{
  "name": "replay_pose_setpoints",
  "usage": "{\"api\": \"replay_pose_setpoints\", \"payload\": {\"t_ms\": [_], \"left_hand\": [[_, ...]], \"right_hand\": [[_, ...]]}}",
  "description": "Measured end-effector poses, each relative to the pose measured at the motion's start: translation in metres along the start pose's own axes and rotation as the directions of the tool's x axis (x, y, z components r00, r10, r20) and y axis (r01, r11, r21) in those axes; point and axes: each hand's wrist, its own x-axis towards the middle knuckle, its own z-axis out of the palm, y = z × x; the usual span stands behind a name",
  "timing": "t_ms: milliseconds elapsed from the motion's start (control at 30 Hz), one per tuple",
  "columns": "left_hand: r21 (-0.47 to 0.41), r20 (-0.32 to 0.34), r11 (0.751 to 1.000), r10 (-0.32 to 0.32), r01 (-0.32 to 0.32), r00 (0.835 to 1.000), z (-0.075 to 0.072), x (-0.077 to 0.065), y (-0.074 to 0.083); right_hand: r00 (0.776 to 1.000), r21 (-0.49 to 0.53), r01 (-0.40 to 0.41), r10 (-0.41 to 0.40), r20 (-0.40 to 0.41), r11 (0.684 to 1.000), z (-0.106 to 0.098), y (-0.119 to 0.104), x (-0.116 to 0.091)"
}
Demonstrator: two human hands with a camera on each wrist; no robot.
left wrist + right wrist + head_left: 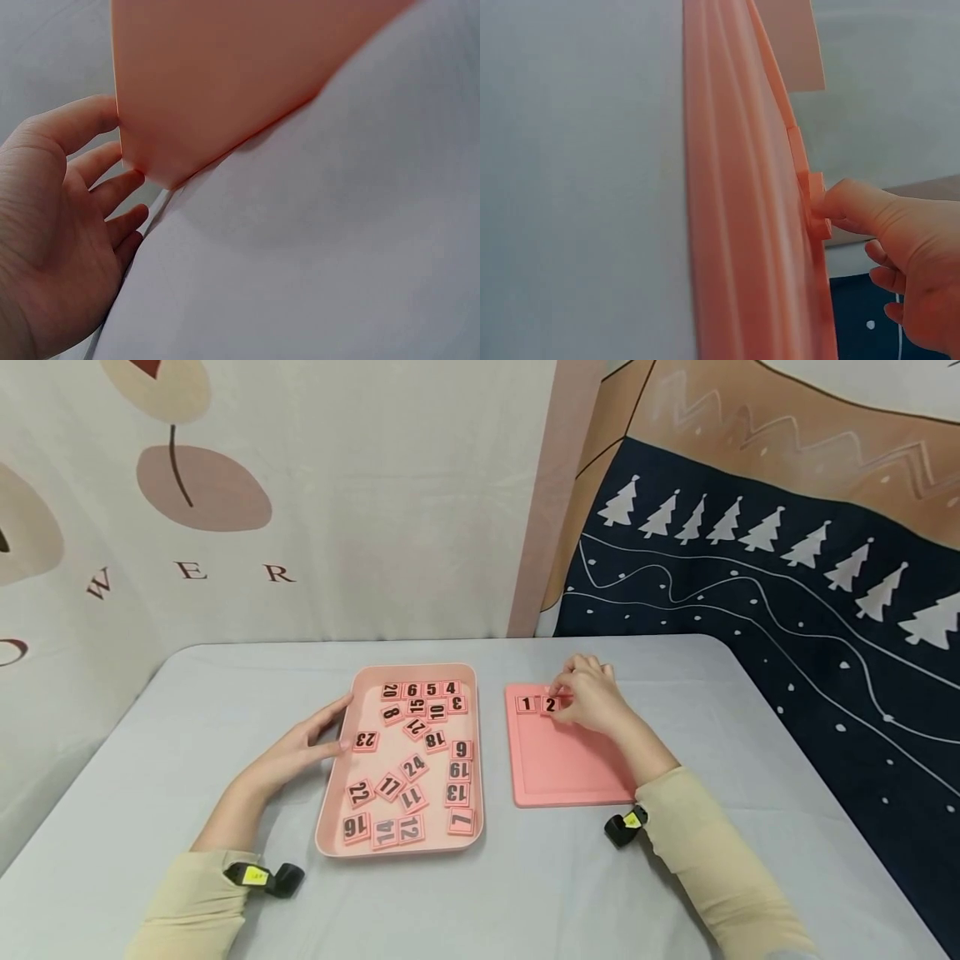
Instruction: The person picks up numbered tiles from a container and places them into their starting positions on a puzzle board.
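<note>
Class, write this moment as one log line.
Right hand: pinches 2 tile | Left hand: touches pink tray | 1 tile: on pink board | Other number tiles: in tray

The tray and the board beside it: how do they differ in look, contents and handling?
The tray is paler pink and longer front to back; the board is deeper pink and shorter. The tray holds many scattered number tiles, while the board bears two side by side, 1 and 2. The left hand touches the tray's rim; the right hand pinches tile 2 on the board. Both are pink and rectangular.
</note>
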Motion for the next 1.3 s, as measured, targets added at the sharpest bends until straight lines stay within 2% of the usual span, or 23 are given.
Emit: {"api": "replay_pose_setpoints", "payload": {"t_ms": [300,533,767,1033,1300], "left_hand": [[-0.003,0.0,1.0,0.006,-0.006,1.0,0.0,-0.001,0.001],[0.007,-0.003,1.0,-0.002,0.002,1.0,0.0,-0.001,0.002],[0.009,0.0,1.0,0.005,-0.005,1.0,0.0,-0.001,0.001],[0.008,-0.005,1.0,0.001,-0.001,1.0,0.0,-0.001,0.001],[0.016,-0.007,1.0,-0.006,0.006,1.0,0.0,-0.001,0.0]], "right_hand": [[0.999,0.087,-0.001,-0.002,0.039,0.996,0.007,0.008,0.005],[0.998,0.158,-0.038,0.029,0.059,0.987,0.008,0.011,0.005],[0.999,0.189,-0.038,0.034,0.022,0.981,0.004,0.008,0.004],[0.998,0.223,0.042,-0.032,-0.05,0.974,-0.002,-0.026,0.014],[0.996,0.203,0.088,-0.081,-0.04,0.975,0.013,-0.061,0.034]]}}
